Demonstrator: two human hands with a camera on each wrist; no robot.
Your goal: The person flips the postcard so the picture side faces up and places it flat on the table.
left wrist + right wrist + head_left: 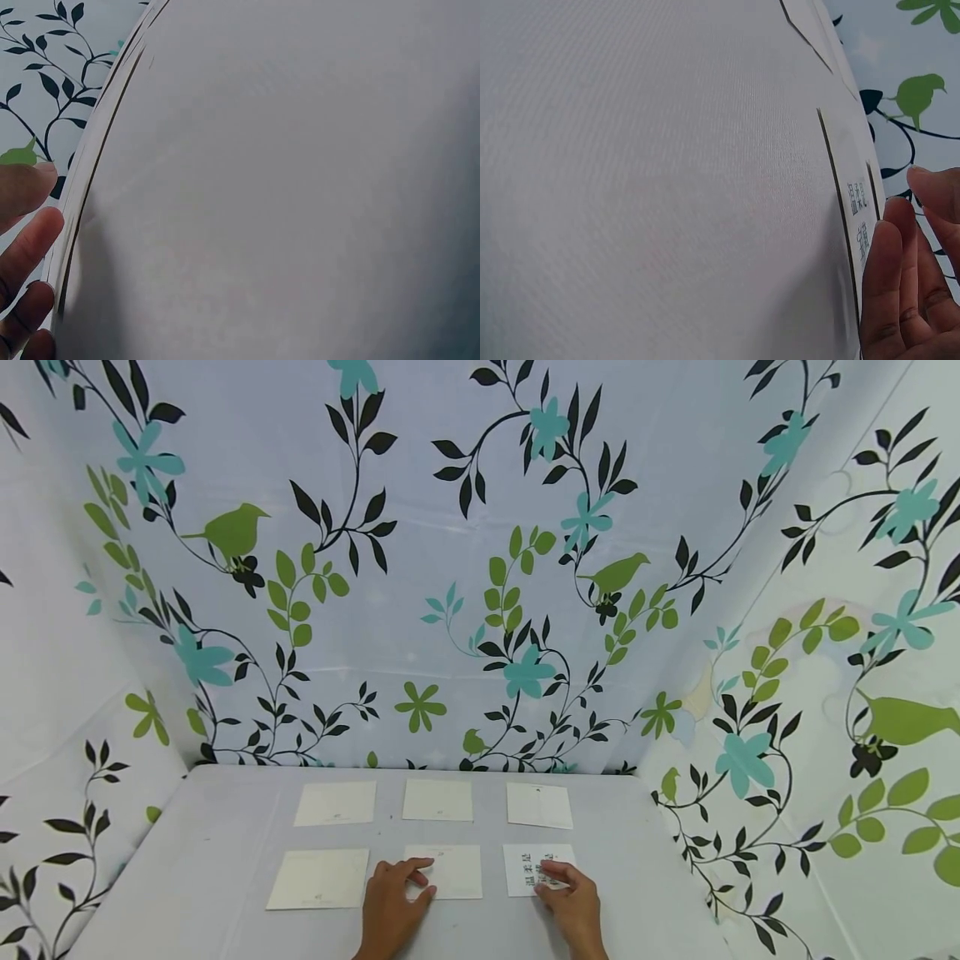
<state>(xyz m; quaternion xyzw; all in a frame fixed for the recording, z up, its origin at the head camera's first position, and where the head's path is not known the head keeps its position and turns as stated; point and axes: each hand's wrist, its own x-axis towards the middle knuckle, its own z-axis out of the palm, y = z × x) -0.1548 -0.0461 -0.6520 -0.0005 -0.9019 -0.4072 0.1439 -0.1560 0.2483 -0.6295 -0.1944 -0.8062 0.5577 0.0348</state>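
Cards lie flat in two rows on a white table. My left hand [396,902] is at the left edge of the front middle card [457,872], thumb and index finger apart over it and nothing visible between them. Over the front right card [517,858], which bears black printed characters, is my right hand [573,902]. Its fingers bend loosely and part of the print is hidden beneath them. In the right wrist view, the thumb and fingertips [885,240] stand apart beside that card. Whether either hand touches its card is unclear.
A front left card [318,878] lies beside my left hand. Behind are the back left card [335,802], back middle card [438,799] and back right card [538,805], pale with tiny marks. Leaf-and-bird patterned cloth [465,710] hangs around the white table [195,877].
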